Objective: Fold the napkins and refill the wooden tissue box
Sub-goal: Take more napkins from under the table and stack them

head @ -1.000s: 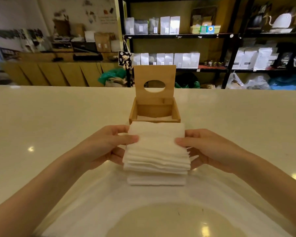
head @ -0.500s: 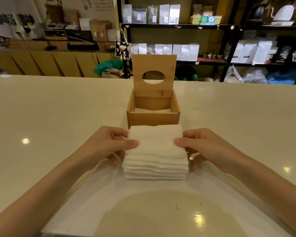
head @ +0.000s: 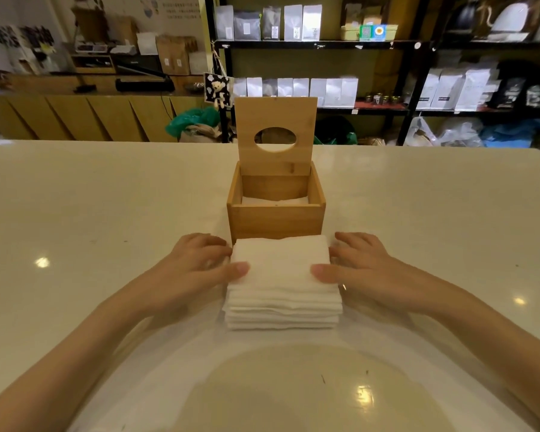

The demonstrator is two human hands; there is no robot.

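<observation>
The left hand [head: 197, 269] and right hand [head: 365, 269] are clamping the napkin stack [head: 282, 282] between them; thumbs are pressing on top. The wooden tissue box [head: 276, 218] is standing open just behind.

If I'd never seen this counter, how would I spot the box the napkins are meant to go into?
Start at the wide pale counter. Midway across it, just beyond the white napkin stack held between the left hand and right hand, sits a square wooden box. Its lid stands upright at the back, pierced by an oval hole.
</observation>
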